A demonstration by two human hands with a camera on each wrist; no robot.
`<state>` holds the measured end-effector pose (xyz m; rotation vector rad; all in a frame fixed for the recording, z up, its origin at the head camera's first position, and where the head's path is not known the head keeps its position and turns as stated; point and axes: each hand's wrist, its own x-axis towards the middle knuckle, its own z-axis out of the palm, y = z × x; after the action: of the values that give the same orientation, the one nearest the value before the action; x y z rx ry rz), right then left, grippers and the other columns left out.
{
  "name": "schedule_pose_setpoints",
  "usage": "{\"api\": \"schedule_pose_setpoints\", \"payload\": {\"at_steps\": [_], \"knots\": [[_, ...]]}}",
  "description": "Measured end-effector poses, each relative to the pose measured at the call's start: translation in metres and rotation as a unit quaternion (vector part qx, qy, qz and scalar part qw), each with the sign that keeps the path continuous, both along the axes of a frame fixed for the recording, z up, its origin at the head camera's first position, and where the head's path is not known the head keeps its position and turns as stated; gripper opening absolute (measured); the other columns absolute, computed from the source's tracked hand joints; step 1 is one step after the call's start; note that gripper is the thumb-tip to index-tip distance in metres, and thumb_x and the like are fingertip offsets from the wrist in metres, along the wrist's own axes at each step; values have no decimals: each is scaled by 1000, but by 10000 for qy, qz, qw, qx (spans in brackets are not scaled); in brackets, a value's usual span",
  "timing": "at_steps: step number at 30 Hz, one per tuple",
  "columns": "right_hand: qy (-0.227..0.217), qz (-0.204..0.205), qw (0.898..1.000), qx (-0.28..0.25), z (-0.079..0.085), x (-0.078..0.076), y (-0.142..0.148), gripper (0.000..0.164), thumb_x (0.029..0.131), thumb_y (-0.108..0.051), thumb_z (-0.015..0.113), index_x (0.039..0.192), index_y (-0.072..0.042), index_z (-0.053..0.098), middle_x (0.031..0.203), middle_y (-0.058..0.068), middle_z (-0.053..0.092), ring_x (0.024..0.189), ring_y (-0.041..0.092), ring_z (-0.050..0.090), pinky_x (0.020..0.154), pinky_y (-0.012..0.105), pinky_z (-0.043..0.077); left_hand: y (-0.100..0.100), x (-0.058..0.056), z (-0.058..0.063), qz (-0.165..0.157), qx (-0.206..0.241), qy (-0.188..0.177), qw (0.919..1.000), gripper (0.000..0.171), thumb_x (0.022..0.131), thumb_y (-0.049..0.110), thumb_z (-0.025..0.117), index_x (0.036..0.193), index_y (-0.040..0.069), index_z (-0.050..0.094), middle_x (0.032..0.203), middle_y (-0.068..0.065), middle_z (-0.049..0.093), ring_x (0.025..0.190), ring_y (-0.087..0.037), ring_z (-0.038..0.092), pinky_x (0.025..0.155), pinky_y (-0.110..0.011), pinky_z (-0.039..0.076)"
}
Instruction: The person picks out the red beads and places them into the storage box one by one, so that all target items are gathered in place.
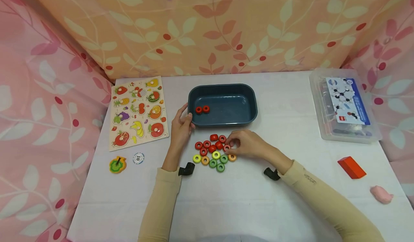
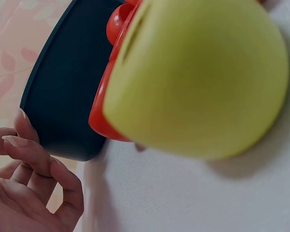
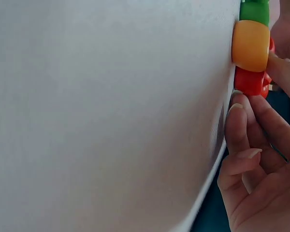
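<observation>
My left hand (image 1: 181, 127) holds the near left corner of a dark blue rectangular tray (image 1: 223, 122), thumb at the rim and fingers along the outside wall. Two red beads (image 1: 202, 109) lie inside the tray at its left. In front of it, several loose beads are grouped on the cloth: red (image 1: 207, 144), yellow (image 1: 197, 158), orange (image 1: 205, 160) and green (image 1: 220, 167). At the right edge of this group my right hand (image 1: 249, 143) pinches a red bead (image 3: 249, 81) between thumb and fingers. A yellow bead (image 2: 198, 82) looms close in the left wrist view.
A wooden fruit puzzle board (image 1: 139, 112) lies on the left, with a tree-shaped piece (image 1: 118, 164) and a round token (image 1: 138, 158) before it. At right are a clear plastic case (image 1: 346, 103), a red block (image 1: 352, 167) and a small pink figure (image 1: 382, 194).
</observation>
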<state>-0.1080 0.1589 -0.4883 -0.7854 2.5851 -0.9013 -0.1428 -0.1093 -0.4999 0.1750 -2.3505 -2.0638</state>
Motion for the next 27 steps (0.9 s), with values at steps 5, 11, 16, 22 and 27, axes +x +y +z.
{"api": "schedule_pose_setpoints", "payload": {"at_steps": [5,11,16,22,27], "knots": [[109,69,9999,91,1,0,-1,25,79,-39,84,95,-21,76,81,-9,63,69,7,52,63,28,44,1,0,1,-19,8,-6,10000,42,105,29,54,146,31,50,63,-3,58,51,-13,46,48,-21,37],[174,250,9993,-199,13,-5,2,20,80,-29,82,97,-21,75,82,-13,66,69,7,58,63,25,48,1,1,1,-12,-23,-82,10000,42,105,28,54,146,33,49,64,-3,59,52,-14,47,48,-21,38],[181,320,9971,-664,34,-9,-1,23,81,-22,82,102,-20,73,87,-13,66,73,13,61,65,26,48,0,1,3,-27,10,-101,9999,42,105,31,53,146,33,49,67,-11,59,53,-16,47,48,-21,38],[332,245,9904,-1317,54,-19,-7,26,82,-15,80,108,-18,74,92,-10,65,77,14,57,66,36,49,0,1,4,-60,12,-120,9999,44,105,32,53,148,32,47,67,-11,60,53,-16,46,48,-22,38],[628,-51,9870,-1481,57,-38,-12,25,86,-18,79,110,-15,74,97,-5,68,71,13,58,63,32,47,0,1,3,-29,22,-163,9999,43,105,30,53,147,32,47,65,-4,59,53,-15,47,48,-21,38]]}}
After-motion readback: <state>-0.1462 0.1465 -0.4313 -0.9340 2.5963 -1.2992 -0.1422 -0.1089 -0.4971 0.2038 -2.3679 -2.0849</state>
